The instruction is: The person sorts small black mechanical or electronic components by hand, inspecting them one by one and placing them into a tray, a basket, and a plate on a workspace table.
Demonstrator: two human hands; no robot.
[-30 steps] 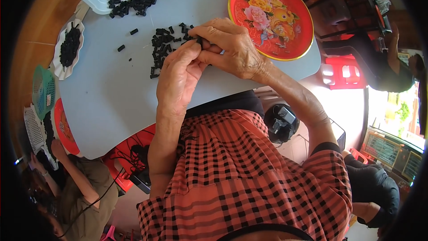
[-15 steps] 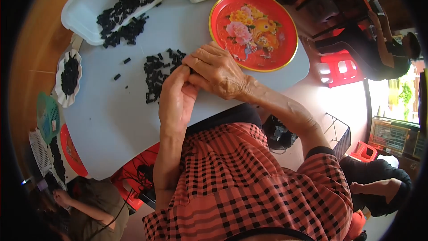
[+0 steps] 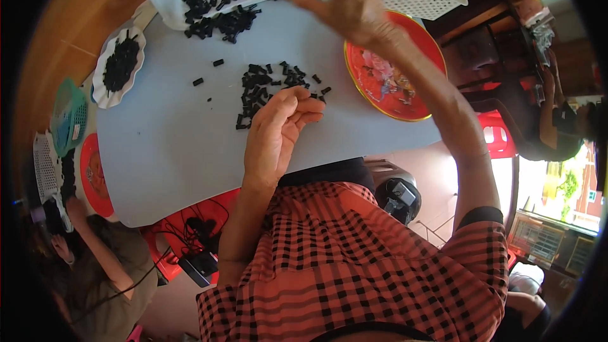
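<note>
My left hand (image 3: 278,133) is raised over the near edge of a pile of small black tubular pieces (image 3: 256,88). Its fingers are curled in; whatever they may hold is hidden. Farther off, my right hand (image 3: 348,3) reaches between the white tub and a red tray, smeared by motion. Its thumb and fingers are apart, and I see nothing between them. More black pieces (image 3: 221,23) lie at the near lip of the white tub (image 3: 166,0), which contains many others. The red flowered round tray (image 3: 418,98) is partly behind my right forearm.
A white scalloped dish (image 3: 101,79) of thin black pieces stands at the left, near a green basket (image 3: 69,114). Behind the red tray is a white perforated basket (image 3: 411,0). A co-worker's arm (image 3: 101,250) is at lower left; another person (image 3: 563,126) is at far right.
My hands, together over the black pile before, have parted. The right one has swung away toward the white tub; the left stays near the pile. The whole view has shifted.
</note>
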